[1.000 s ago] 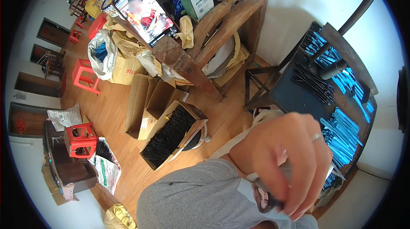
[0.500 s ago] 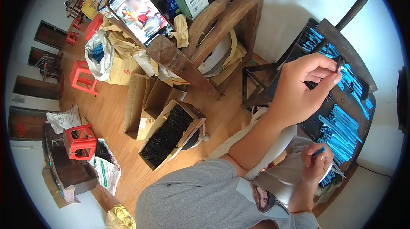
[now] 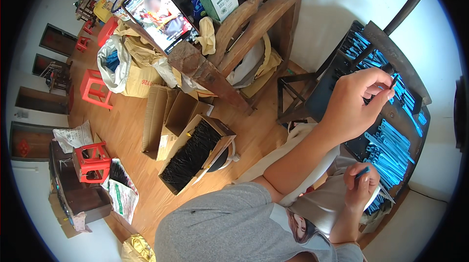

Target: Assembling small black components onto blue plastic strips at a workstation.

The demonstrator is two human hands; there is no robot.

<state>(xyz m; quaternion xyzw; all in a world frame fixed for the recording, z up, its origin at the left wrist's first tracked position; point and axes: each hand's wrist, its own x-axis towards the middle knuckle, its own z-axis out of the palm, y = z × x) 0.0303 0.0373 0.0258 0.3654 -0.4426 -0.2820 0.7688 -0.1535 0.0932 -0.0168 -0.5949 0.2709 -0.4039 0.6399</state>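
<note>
A dark board [image 3: 342, 91] leans on a chair at the right and carries rows of thin blue strips [image 3: 391, 149]. My left hand [image 3: 354, 103] reaches up to the board's top part and pinches a small dark thin piece [image 3: 392, 81] between thumb and fingers. My right hand [image 3: 361, 186] is lower, close to my lap, closed on a short blue strip [image 3: 362, 171] beside the board's lower edge. A white cloth [image 3: 293, 154] lies across my lap under my left forearm.
An open cardboard box [image 3: 193, 157] full of thin black pieces stands on the wooden floor at centre. Behind it are more cartons [image 3: 163, 115], a wooden rack [image 3: 244, 22] with a lit phone [image 3: 159, 10], bags and red stools [image 3: 93, 159].
My left hand has risen from in front of my lap to the board's top and now pinches a dark piece there. My right hand stays low with the blue strip.
</note>
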